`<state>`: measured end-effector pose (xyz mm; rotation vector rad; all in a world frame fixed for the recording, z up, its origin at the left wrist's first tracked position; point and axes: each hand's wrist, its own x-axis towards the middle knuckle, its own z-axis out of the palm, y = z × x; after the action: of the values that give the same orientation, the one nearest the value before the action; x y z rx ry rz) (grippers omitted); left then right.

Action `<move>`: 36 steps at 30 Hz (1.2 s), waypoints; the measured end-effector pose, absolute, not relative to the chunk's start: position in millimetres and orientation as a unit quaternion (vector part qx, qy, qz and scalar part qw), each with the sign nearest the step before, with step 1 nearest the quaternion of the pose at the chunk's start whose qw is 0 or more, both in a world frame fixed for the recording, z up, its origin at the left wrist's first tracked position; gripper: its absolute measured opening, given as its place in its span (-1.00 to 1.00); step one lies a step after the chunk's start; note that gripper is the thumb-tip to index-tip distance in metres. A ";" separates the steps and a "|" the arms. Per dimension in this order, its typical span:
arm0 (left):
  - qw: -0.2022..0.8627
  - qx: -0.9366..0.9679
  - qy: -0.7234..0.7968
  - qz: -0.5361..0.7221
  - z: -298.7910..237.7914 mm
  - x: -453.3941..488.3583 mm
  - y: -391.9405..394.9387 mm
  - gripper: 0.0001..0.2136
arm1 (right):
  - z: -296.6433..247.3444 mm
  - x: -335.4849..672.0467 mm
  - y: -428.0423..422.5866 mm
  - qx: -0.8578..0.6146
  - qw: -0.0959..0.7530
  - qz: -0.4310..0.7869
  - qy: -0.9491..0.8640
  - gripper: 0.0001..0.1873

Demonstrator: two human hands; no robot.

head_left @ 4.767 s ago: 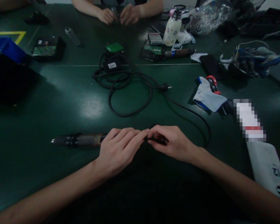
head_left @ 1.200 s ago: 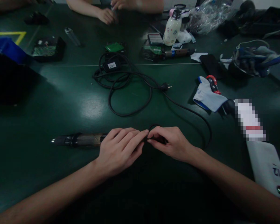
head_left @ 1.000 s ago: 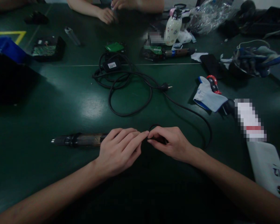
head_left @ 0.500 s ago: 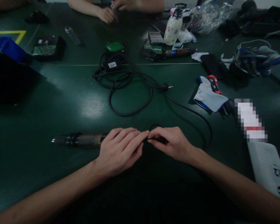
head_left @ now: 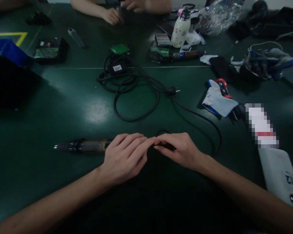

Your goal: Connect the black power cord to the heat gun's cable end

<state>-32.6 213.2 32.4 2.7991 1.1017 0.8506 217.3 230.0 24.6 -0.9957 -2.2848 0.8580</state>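
A dark electric screwdriver (head_left: 81, 146) lies on the green table (head_left: 51, 107), its tip pointing left. My left hand (head_left: 125, 157) rests over its rear end with the fingers closed around it. My right hand (head_left: 180, 151) meets the left fingertips and pinches the black cable (head_left: 200, 118) where it leaves the tool. A small loop of that cable rises just above my right fingers. The cable runs right, curves back up the table and ends in coils by a black power adapter (head_left: 117, 68). A plug (head_left: 173, 91) lies loose beside the coils.
Another person's hands (head_left: 123, 11) work at the far edge. A white bottle (head_left: 180, 29), circuit boards (head_left: 119, 49), a second screwdriver (head_left: 185, 55), a glove with a red-handled tool (head_left: 218, 96), a white device (head_left: 280, 177) at right, and a blue bin (head_left: 7, 52) at left surround me.
My hands have stayed in the same place on the screwdriver's end and cable. The other person's hands at the far edge have shifted a little.
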 end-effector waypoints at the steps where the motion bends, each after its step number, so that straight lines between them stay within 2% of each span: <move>1: 0.006 0.897 0.351 0.270 31.8 -32.9 213.2 -0.55 | 24.5 217.3 230.0 -0.366 0.250 0.313 -0.840 -0.84; 18: -0.013 0.897 0.355 0.263 30.1 -34.2 214.0 -0.55 | 26.2 216.5 230.1 -0.355 0.257 0.308 -0.844 -0.92; 36: -0.003 0.897 0.348 0.272 31.9 -33.8 213.0 -0.57 | 25.4 216.4 229.7 -0.361 0.251 0.302 -0.846 -0.88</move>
<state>-33.8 213.0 31.9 2.8235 1.0938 0.8568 216.4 229.7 25.4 -0.9808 -2.3018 0.8208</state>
